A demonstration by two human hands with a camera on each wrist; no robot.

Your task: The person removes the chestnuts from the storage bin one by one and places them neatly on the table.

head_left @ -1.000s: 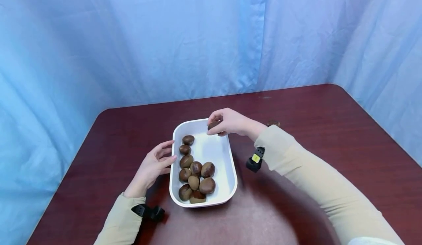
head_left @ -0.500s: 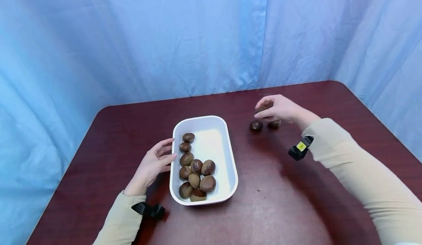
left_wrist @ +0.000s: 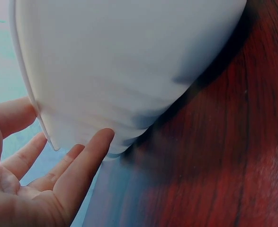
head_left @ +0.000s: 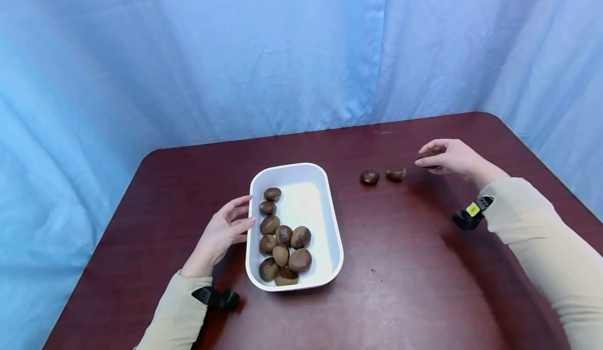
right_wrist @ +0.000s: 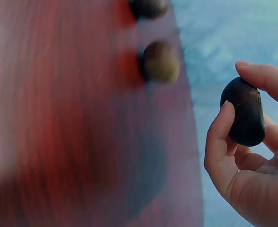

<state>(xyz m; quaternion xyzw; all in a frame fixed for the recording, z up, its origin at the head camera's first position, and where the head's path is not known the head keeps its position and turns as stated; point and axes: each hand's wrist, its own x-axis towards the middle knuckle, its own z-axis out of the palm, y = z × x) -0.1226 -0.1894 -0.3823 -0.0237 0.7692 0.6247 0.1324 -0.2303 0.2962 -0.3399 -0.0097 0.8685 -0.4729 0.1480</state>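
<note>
My right hand (head_left: 449, 157) pinches a brown chestnut (right_wrist: 243, 111) between thumb and fingers, above the right part of the table. To its left, two chestnuts lie on the tabletop: a near one (head_left: 395, 173) and a farther one (head_left: 369, 177). In the middle stands a white rectangular tray (head_left: 335, 245), with several chestnuts (head_left: 300, 260) gathered along its left side and front end. My left hand (head_left: 225, 229) touches the tray's left side, fingers spread and fairly straight. The left wrist view shows its fingertips against the tray's outer wall (left_wrist: 110, 71).
Everything stands on a dark red wood-grain table (head_left: 391, 287). Light blue curtains (head_left: 264, 52) hang behind and beside it. A black wrist camera (head_left: 466, 220) sits under the right wrist, another camera (head_left: 229, 298) under the left.
My right hand has carried the chestnut from over the tray's far right corner rightward, past the two chestnuts on the table. My left hand stays at the tray.
</note>
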